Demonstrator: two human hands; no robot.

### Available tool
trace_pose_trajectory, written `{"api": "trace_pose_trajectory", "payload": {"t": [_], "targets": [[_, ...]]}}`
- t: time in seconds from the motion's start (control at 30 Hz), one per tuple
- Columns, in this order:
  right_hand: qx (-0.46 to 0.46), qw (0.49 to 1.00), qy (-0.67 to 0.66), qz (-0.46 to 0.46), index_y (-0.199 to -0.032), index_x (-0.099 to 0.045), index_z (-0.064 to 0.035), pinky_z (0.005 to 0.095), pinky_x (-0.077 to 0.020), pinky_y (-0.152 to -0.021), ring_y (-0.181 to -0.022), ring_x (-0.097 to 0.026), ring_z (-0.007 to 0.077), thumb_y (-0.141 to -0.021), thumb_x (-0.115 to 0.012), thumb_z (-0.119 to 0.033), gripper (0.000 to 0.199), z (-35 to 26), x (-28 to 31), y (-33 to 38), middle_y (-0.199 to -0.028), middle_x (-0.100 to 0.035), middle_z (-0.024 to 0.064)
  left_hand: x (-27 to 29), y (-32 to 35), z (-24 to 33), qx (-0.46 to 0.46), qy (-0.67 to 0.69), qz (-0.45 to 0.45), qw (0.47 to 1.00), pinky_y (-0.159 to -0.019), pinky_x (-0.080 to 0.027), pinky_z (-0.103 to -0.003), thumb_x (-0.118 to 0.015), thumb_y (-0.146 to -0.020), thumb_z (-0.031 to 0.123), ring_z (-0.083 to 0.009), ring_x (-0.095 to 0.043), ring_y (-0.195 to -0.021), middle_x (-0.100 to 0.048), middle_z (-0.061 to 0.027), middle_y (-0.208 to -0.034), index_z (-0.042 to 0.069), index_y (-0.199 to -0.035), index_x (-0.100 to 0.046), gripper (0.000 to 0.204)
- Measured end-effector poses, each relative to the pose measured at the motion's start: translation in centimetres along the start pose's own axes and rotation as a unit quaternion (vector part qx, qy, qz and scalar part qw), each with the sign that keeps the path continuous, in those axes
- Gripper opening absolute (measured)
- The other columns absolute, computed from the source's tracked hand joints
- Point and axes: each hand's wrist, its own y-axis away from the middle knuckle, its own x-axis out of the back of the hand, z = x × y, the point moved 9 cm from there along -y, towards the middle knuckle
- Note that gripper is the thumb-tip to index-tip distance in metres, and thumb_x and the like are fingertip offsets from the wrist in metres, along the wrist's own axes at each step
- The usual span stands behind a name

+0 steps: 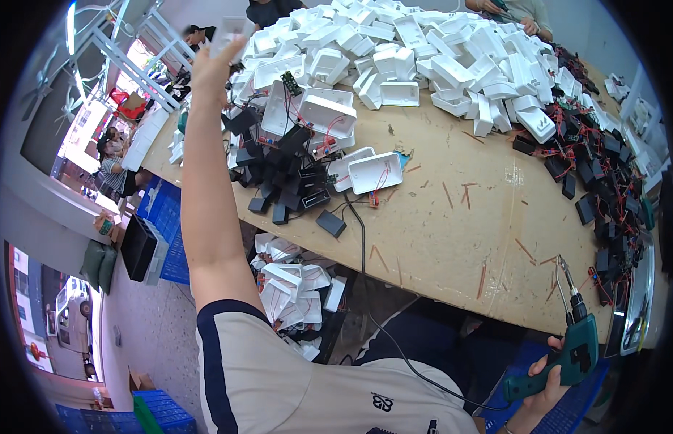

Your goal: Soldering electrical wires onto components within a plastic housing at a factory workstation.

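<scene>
My left arm reaches to the far left of the table, and my left hand (215, 66) is closed on a white plastic case (233, 30), blurred by motion. Low at the right, my right hand (550, 383) grips the handle of a green soldering gun (581, 353). Its thin metal tip points up over the table's near right edge. A black cord (365, 267) runs across the table edge and past my body toward the gun. Beyond the table edge, near my left forearm, lie black boxes (289, 170) with red wires, and an open white case (375, 173) with wires inside.
A large heap of white cases (394, 43) covers the table's far side. Black boxes with wired boards (597, 173) line the right edge. Brown sticks (482, 281) are scattered on the tabletop (437, 231). Below stands a container of white cases (296, 289). Other people (524, 14) are at the far side.
</scene>
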Motion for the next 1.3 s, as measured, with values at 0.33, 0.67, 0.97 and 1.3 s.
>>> {"api": "trace_pose_trajectory", "payload": {"t": [0.33, 0.67, 0.97, 1.3], "targets": [[0.009, 1.000, 0.005, -0.008, -0.125, -0.033, 0.0050, 0.0170, -0.0426, -0.049, -0.060, -0.051, 0.0085, -0.083, -0.058, -0.020, 0.055, -0.2, 0.4, -0.1, -0.112, -0.049, 0.0205, -3.9, 1.2, -5.7, 0.155, -0.095, -0.065, 0.981, -0.074, -0.040, -0.030, -0.063, -0.073, 0.049, -0.0207, -0.051, -0.093, -0.051, -0.0157, -0.110, -0.005, -0.117, -0.049, 0.071], [-0.011, 0.999, -0.037, -0.018, -0.126, -0.031, 0.0064, 0.0176, -0.0436, -0.050, -0.062, -0.051, 0.0096, -0.085, -0.056, -0.019, 0.055, 0.8, 1.1, -0.9, -0.116, -0.048, 0.0222, -4.3, 7.8, 9.4, -0.293, -0.097, 0.141, 0.941, -0.083, -0.039, -0.031, -0.063, -0.079, 0.031, -0.0215, -0.053, -0.095, -0.057, -0.0151, -0.099, -0.006, -0.104, -0.055, 0.045], [0.001, 0.992, -0.118, -0.045, -0.125, -0.029, 0.0095, 0.0197, -0.0453, -0.049, -0.062, -0.052, 0.0119, -0.085, -0.057, -0.022, 0.058, 0.5, 0.5, -2.1, -0.115, -0.047, 0.0237, -32.3, 11.8, 3.0, -0.059, -0.045, -0.202, 0.977, -0.081, -0.043, -0.037, -0.058, -0.079, 0.029, -0.0309, -0.056, -0.092, -0.057, -0.0237, -0.099, -0.008, -0.111, -0.050, 0.049], [-0.023, 0.991, -0.129, -0.009, -0.125, -0.030, 0.0087, 0.0206, -0.0456, -0.048, -0.063, -0.054, 0.0125, -0.083, -0.060, -0.022, 0.061, 1.4, 1.9, -2.5, -0.113, -0.049, 0.0233, -37.9, 11.9, -2.4, 0.108, 0.039, -0.261, 0.959, -0.044, -0.042, -0.030, -0.061, -0.071, 0.012, -0.0153, -0.056, -0.056, -0.057, -0.0112, -0.077, -0.005, -0.107, -0.043, 0.044]]}}
